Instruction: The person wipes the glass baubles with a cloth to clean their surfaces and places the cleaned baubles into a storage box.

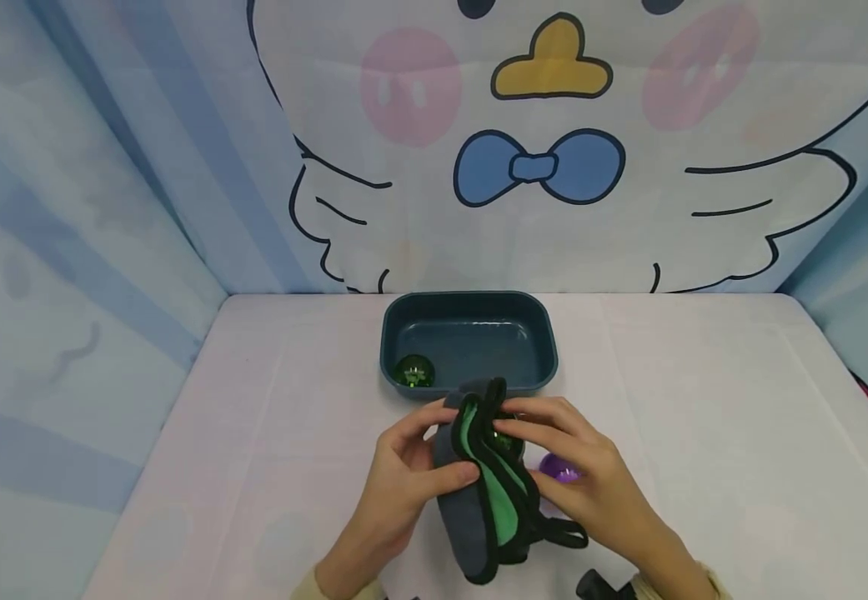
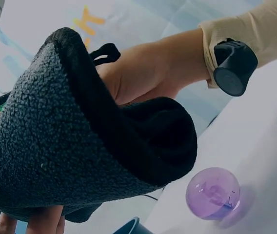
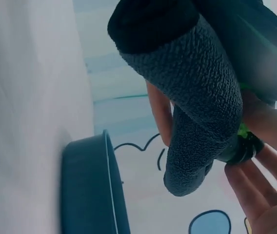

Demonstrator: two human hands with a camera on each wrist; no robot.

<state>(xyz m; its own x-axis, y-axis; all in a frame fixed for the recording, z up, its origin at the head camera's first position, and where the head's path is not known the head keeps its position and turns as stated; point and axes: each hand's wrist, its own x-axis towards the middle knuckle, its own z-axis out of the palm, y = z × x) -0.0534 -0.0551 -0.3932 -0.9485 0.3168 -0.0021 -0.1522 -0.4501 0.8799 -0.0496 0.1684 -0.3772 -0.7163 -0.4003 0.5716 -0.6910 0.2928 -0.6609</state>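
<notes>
Between the hands, above the table, is a folded dark grey cloth [image 1: 465,521] with black edging, a green inner face and black loops at its ends. My left hand [image 1: 407,479] grips the cloth's left side, thumb on the near face. A clear green ball [image 1: 507,443] sits in the fold at the right, partly covered by cloth. Fingers and thumb of my right hand [image 1: 591,467] hold this ball; the right wrist view shows fingertips on the green ball [image 3: 236,150]. A clear purple ball [image 1: 558,468] lies on the table, partly behind the right hand.
A dark blue rectangular basin [image 1: 489,342] stands at the table's back edge, just beyond the cloth. In its front left corner rests another green ball [image 1: 413,370]. Printed curtains [image 1: 539,242] hang behind and beside the pale table [image 1: 711,433].
</notes>
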